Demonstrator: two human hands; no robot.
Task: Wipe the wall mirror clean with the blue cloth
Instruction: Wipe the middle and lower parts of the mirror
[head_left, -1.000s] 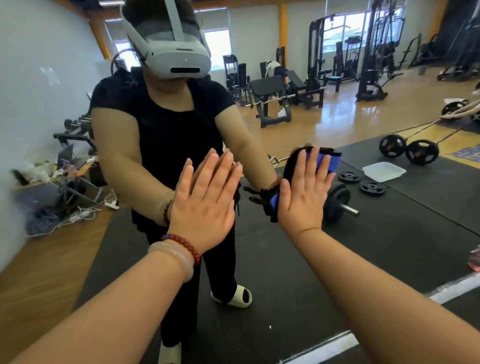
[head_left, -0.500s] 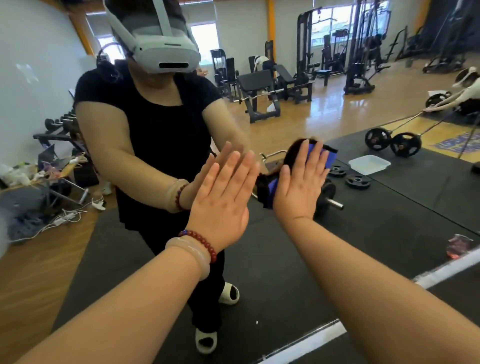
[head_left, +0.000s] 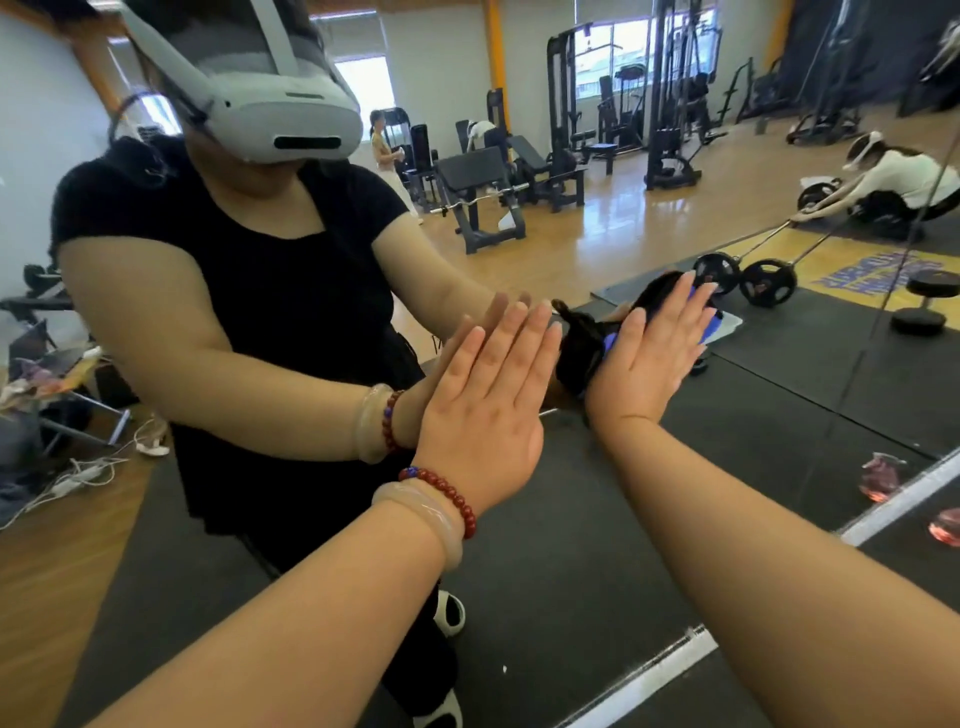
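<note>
Fingers (head_left: 680, 306) of both hands are straight and slightly spread, gripping nothing, with the palms flat against the wall mirror (head_left: 571, 249). The mirror fills the view and reflects a gym and the person, who wears a headset. Near the mirror's middle, the right hand (head_left: 644, 364) presses the blue cloth (head_left: 714, 325) to the glass. The cloth is blue with black parts and shows only around the edges of the palm. The left hand (head_left: 488, 395) rests bare on the glass just beside it, toward the mirror's left side, apparently as a brace. The wiping step appears to be in hand. The next stroke likely calls for steady pressure, so the cloth slides with the palm rather than bunching, and for carrying it across the rest of the glass.
</note>
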